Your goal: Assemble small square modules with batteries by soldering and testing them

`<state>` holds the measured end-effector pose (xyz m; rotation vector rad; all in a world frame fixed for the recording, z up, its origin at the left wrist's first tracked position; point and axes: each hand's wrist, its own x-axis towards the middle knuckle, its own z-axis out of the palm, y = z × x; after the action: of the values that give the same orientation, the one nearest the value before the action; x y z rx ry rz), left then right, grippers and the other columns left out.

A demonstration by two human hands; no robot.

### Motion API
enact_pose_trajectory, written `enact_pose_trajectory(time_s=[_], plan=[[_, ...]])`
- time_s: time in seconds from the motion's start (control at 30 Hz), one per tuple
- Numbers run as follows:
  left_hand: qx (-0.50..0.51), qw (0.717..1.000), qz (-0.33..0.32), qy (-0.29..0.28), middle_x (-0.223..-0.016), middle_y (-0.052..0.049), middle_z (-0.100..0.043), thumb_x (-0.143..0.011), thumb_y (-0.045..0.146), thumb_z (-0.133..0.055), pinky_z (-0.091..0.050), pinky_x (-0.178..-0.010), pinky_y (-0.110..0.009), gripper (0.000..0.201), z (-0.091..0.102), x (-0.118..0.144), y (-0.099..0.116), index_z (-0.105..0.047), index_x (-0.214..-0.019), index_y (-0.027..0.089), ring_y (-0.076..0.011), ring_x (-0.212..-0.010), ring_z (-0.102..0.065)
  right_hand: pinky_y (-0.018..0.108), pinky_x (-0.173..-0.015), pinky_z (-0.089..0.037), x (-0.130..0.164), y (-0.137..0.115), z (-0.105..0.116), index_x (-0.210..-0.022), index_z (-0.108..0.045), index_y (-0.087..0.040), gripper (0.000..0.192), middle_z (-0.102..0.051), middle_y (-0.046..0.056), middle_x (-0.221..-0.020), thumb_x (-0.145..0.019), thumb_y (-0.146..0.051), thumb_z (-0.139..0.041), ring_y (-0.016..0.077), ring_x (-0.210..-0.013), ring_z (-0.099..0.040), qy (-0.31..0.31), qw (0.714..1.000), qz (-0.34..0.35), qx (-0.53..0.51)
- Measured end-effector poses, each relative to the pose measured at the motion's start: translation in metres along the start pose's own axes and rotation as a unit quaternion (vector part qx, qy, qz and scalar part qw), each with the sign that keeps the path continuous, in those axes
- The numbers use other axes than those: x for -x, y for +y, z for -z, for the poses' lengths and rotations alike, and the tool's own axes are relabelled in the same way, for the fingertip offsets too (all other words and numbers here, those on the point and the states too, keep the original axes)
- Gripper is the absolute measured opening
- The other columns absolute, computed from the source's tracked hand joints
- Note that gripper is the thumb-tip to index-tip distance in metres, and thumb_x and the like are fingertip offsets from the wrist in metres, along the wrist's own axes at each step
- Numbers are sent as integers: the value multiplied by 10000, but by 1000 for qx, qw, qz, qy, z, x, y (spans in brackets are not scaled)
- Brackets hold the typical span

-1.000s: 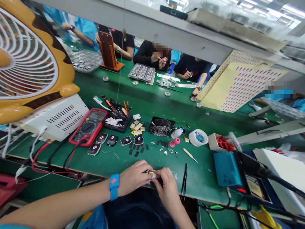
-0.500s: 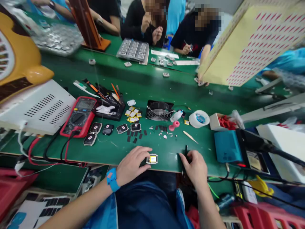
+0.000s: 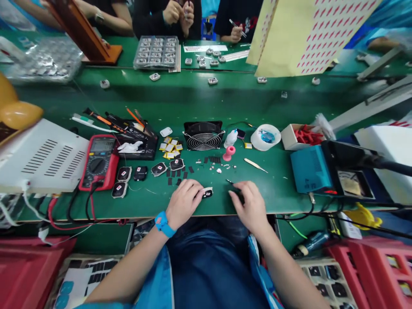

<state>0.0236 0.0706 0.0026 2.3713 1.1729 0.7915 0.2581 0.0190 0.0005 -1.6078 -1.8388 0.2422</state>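
Observation:
My left hand, with a blue band at its wrist, is closed on a small watch-like case by its left edge. The case has a dark face with a pale label turned up and sits low over the green bench. To its right, my right hand curls over a thin black tool; only its tip shows past the fingers, so its kind is hidden. Similar dark cases lie left of my hands, near loose black strips. Tiny parts lie beyond the hands.
A red multimeter and a tool holder stand left. A fan, small battery cells, a pink-topped stand and a white tub are behind. A teal soldering station is right. Co-workers' hands are across the bench.
The case in my left hand showed a yellow-edged cell before; now its dark labelled face is up. The black tool by my right hand has swung to point left. The camera view has shifted.

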Motion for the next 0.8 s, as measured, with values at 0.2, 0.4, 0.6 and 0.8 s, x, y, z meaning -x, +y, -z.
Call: enact_pose_trajectory(time_s=[0.2,0.4,0.6,0.8], plan=[[85,994,71,-20,-872,-32,-647,-1074,324,-444,-515,-765,-296,308,-2,-3,13,-658,-897,192,-166,-819,-620,364,-812,-597,3,-35,-27,-1244,-614,-203,271,-718,93,-1050,-1005,-316,-554,203,-873,-685,-75,975,-36,-208],[259,953,153,-30,-931,-42,-697,-1008,406,-591,-557,-718,-271,236,-1,9,32,-692,-1057,198,-160,-799,-667,278,-689,-584,1,-35,-15,-1127,-676,-222,214,-751,34,-947,-996,-361,-580,152,-770,-703,-143,910,-125,-369],[115,987,91,-69,-951,-36,-701,-1036,325,-553,-529,-821,-320,209,8,10,18,-724,-1121,238,-187,-897,-638,396,-833,-555,3,2,11,-1095,-695,-229,205,-711,84,-977,-1015,-365,-564,233,-915,-654,-21,996,-23,-85],[29,997,46,-50,-1242,-74,-675,-994,344,-632,-494,-1011,-428,387,9,19,4,-607,-1373,270,-249,-1146,-610,399,-759,-473,9,45,26,-889,-649,-210,305,-641,92,-863,-1038,-424,-490,259,-818,-540,-49,994,-24,99]])
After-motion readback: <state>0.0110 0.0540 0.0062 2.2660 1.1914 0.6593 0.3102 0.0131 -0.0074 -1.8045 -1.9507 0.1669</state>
